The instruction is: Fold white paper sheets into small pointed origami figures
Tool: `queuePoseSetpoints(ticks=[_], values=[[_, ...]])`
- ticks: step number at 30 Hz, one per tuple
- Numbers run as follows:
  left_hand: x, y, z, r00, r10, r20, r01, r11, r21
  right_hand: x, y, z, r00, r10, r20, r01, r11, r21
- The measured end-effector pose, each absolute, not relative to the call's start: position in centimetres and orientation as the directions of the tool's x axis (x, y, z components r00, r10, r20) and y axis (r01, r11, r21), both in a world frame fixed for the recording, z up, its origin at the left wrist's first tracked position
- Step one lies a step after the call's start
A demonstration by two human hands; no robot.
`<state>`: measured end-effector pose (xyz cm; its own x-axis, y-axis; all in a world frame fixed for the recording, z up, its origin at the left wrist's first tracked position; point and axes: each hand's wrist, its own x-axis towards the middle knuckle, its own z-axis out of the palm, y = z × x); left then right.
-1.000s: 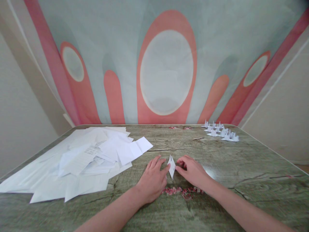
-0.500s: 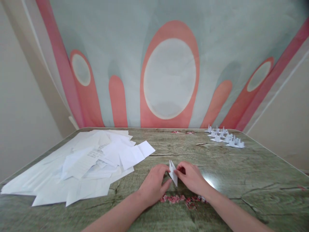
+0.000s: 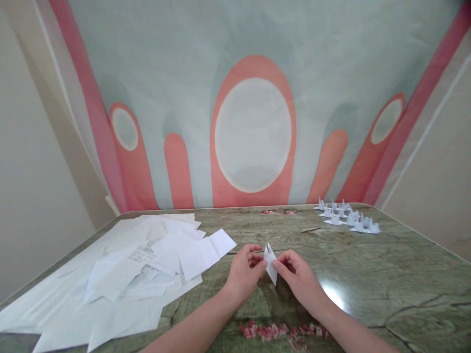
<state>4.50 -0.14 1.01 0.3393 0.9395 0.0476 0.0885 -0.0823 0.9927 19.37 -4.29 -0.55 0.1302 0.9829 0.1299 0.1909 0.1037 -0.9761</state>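
Observation:
Between my hands, above the table, a small folded white paper (image 3: 270,265) stands upright in a narrow diamond shape, its top split into two points. My left hand (image 3: 246,267) pinches its left edge, thumb in front and fingers curled behind. On the other side, my right hand (image 3: 299,274) grips the right edge between thumb and curled fingers. At the far right of the table stand several finished white paper cranes (image 3: 346,215) in loose rows.
A wide, overlapping pile of white paper sheets (image 3: 128,279) covers the left of the wood-patterned table (image 3: 412,274); some bear writing. A creased paper piece (image 3: 222,242) lies at the pile's right edge. Behind the table hangs a grey-green and coral backdrop (image 3: 253,68).
The view has tilted up a little. My left thumb has come up onto the folded paper's edge, where before it was held lower and apart. My right hand keeps its grip.

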Motion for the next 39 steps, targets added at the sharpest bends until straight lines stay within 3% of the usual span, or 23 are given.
queuePoseSetpoints(ticks=[3, 11, 16, 32, 39], values=[[5.3, 0.3, 1.0, 0.357, 0.931, 0.077, 0.032, -0.094, 0.995, 19.6, -3.7, -0.6, 0.093, 0.993, 0.071, 0.014, 0.07, -0.997], [5.6, 3.0, 1.4, 0.409, 0.906, 0.106, 0.014, -0.123, 0.992, 20.3, -0.7, -0.6, 0.022, 1.0, -0.001, -0.15, 0.002, -0.989], [5.0, 3.4, 0.9, 0.451, 0.878, 0.162, 0.016, -0.189, 0.982, 20.8, -0.2, -0.7, -0.136, 0.988, -0.077, -0.32, -0.117, -0.94], [4.6, 2.6, 0.2, 0.463, 0.872, 0.159, 0.06, -0.21, 0.976, 21.4, -1.0, -1.2, -0.202, 0.974, -0.106, -0.079, -0.124, -0.989], [4.8, 2.6, 0.0, 0.456, 0.885, 0.095, -0.038, -0.087, 0.995, 21.3, -1.1, -0.6, -0.221, 0.968, -0.12, -0.034, -0.131, -0.991]])
